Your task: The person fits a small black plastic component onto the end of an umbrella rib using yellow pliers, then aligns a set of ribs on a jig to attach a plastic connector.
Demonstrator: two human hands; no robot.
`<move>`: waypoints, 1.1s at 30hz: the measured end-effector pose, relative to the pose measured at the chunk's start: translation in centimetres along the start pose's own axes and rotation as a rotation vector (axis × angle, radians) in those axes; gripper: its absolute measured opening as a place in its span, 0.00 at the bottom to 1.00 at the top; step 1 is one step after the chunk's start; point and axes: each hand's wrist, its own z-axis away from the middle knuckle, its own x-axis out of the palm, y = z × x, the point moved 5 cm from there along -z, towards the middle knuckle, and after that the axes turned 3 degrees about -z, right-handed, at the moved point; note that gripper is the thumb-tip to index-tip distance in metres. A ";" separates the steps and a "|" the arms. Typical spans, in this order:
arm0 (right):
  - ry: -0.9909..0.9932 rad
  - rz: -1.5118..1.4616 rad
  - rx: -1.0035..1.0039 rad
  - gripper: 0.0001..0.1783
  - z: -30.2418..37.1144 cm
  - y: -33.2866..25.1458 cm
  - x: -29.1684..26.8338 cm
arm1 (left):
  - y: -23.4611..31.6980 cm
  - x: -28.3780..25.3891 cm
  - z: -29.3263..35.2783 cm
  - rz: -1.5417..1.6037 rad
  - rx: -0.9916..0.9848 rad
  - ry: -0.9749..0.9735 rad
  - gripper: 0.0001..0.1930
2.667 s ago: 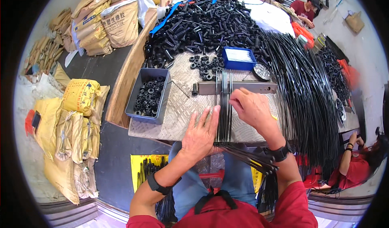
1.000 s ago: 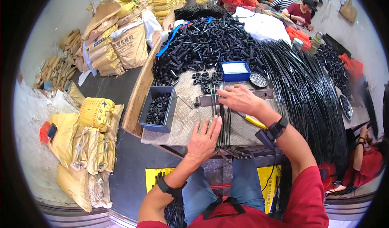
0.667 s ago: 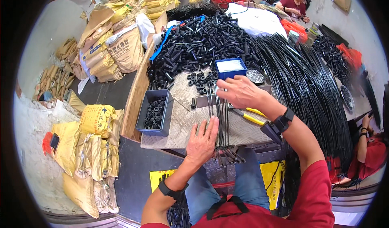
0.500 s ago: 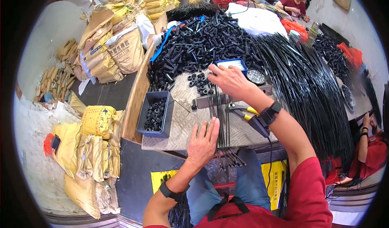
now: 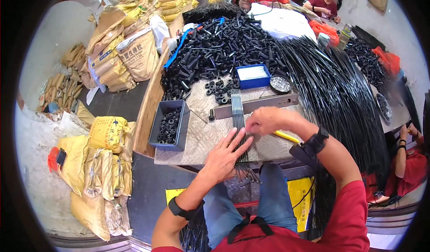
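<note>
1. Blue-grey bin (image 5: 181, 129) of black rings, at left.
2. My left hand (image 5: 224, 157) lies flat, fingers parted, over black rods (image 5: 238, 111) crossing a metal bar (image 5: 268, 103).
3. My right hand (image 5: 265, 120) curls beside them; I can't tell if it grips anything.

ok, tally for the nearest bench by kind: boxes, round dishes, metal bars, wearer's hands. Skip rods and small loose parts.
Boxes: 2, grey-blue box and blue box
Round dishes: 1, dish
Metal bars: 1, bar
Hands: 2, left hand on the rods, right hand
Total: 6
</note>
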 end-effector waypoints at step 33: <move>0.609 0.059 0.074 0.06 -3.3 4.3 -5.3 | -1.2 0.1 -0.1 -0.179 -0.018 -0.079 0.32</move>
